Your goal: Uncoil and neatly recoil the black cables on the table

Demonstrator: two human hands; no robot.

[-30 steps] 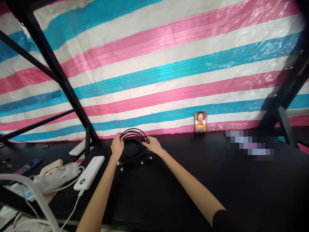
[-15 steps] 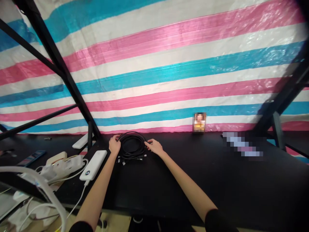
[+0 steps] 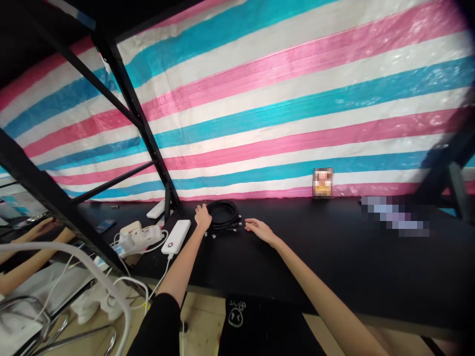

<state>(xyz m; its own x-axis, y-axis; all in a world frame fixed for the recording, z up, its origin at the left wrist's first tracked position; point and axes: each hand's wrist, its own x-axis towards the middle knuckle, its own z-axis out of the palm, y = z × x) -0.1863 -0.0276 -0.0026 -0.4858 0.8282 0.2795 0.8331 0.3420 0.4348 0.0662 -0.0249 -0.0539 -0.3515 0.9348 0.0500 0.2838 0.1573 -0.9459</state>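
Note:
A coil of black cable (image 3: 233, 203) lies flat on the black table (image 3: 282, 267), with several small pale-tipped plug ends sticking out at its front and right. At the coil's left edge is my left hand (image 3: 203, 217), fingers bent round the loops; its grip is partly hidden. My right hand (image 3: 260, 230) rests just right of the coil, apart from it, fingers stretched forward and holding nothing.
Left of my forearm lies a white power bank (image 3: 176, 237) with a white cable plugged in. Beyond it are a white power strip (image 3: 143, 240) and black frame posts (image 3: 144, 133). A small pixelated box (image 3: 322, 184) stands at the back. Another person's arms (image 3: 40, 252) show far left.
My right hand has let go of the coil and moved off to its right. The left hand stays at the coil's left edge. The view has shifted, showing more on the left.

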